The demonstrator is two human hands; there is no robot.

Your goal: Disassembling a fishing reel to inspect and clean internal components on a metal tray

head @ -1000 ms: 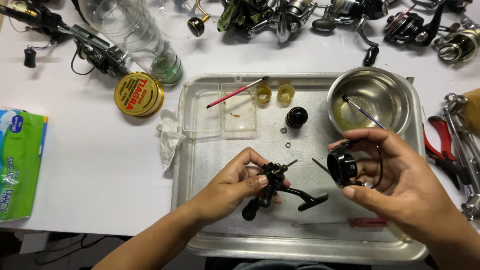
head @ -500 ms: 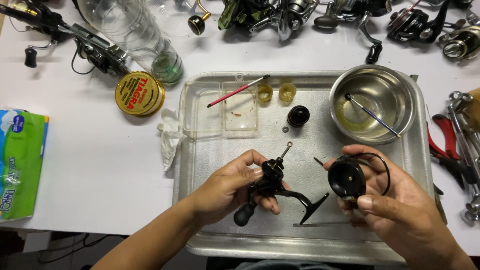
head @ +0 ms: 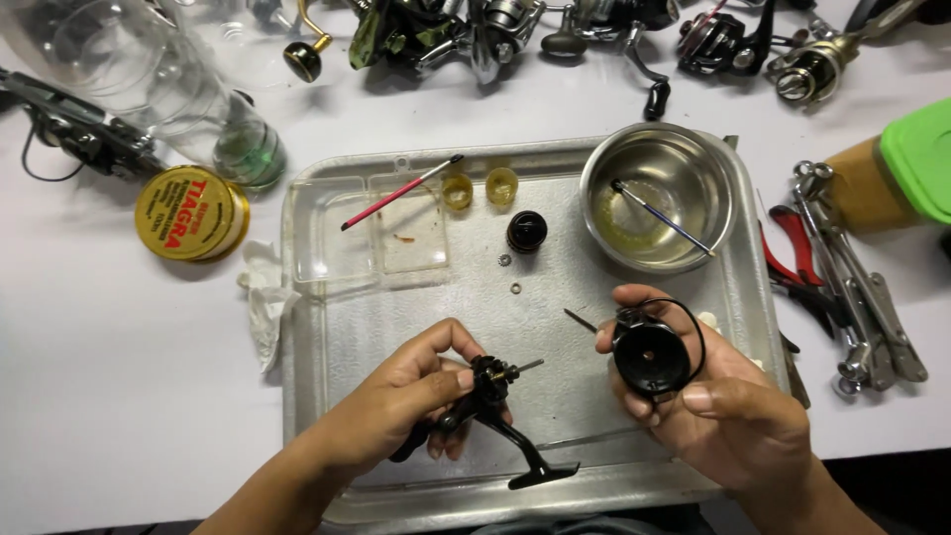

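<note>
- The left hand (head: 401, 396) pinches a black spinning-reel body (head: 487, 391) above the metal tray (head: 327, 327), its shaft pointing right.
- The right hand (head: 728, 411) clasps the black rotor (head: 651, 354), held just apart from that shaft.
- Risk: a loosened pinch could drop the reel body onto the small washers (head: 510, 274) and scatter them.
- Farther off: steel bowl (head: 659, 193) with brush, red-handled brush (head: 396, 193), yellow tin (head: 190, 213), pliers (head: 802, 267); nothing lies between the two parts.

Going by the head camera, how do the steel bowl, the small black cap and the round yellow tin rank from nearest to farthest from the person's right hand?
Measured from the right hand, which holds a black round reel part:
1. Steel bowl, just above the hand, at the tray's far right corner.
2. Small black cap, up and to the left, mid-tray.
3. Round yellow tin, far left, off the tray on the white table.
</note>
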